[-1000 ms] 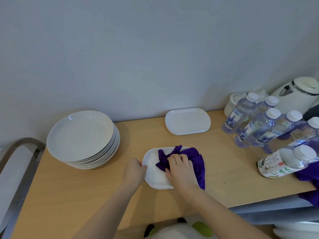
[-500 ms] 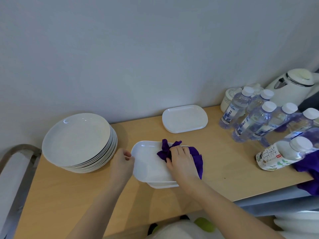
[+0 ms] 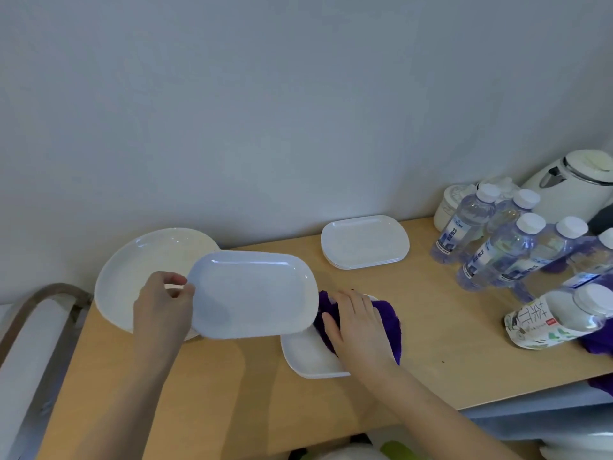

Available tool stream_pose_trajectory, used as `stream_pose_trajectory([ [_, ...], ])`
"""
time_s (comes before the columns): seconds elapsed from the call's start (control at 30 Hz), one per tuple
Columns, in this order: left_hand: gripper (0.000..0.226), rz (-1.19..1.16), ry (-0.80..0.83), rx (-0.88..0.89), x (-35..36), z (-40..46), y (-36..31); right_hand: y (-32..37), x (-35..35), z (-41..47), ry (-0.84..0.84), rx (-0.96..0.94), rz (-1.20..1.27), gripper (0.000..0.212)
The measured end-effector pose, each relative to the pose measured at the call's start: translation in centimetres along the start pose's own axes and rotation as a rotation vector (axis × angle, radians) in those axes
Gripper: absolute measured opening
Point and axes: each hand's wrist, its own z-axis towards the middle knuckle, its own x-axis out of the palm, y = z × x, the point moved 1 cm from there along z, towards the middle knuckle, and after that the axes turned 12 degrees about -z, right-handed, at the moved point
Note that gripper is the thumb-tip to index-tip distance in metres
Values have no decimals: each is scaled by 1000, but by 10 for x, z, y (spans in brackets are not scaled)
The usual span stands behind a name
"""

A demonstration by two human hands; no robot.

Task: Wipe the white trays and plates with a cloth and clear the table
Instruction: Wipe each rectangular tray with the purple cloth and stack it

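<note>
Currently left hand pinches the left rim of a white tray, lifted clear of the wooden table and partly covering the stack of round white plates at left; plate count unclear from this angle. Right hand, fingers loosely spread, presses a purple cloth onto a second tray lying on the table. Third spot: stack of trays near the wall, several edges visible, exact count uncertain. Water bottles at right, at least five white caps, blue labels unreadable. One drink bottle lies on its side, Chinese characters on its label. White kettle behind.
</note>
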Motion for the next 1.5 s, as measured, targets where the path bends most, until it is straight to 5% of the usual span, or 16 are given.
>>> stream_pose_trajectory([
  [0.13,7,-94,-39,-36,2,11,0,9,-36,1,-221,-103,252,49],
  [0.27,8,-143,-16,-21,22,13,-9,9,-56,11,-586,-71,152,66],
  [0.4,9,-153,-3,-13,49,14,-20,0,-63,20,-715,-186,74,63],
  [0.53,9,-105,99,27,87,13,-29,-10,-59,34,-468,-334,-166,52],
  [0.63,8,-74,200,-9,119,10,-30,-30,-48,52,-98,-281,-298,65],
  [0.73,11,-65,293,-25,146,9,-28,-61,-37,66,65,-255,-360,69],
  [0.87,14,65,418,-7,177,5,-34,-89,-23,74,103,-247,-389,65],
  [0.97,30,372,519,337,199,-6,-45,-108,-14,81,117,-227,-418,66],
  [1.13,41,646,928,759,232,-22,-42,-133,-4,94,152,-187,-402,60],
  [1.33,59,981,969,726,266,-15,-30,-146,5,105,142,-220,-364,59],
  [1.5,59,829,775,806,269,-21,-27,-150,7,114,56,-219,-327,56],
])
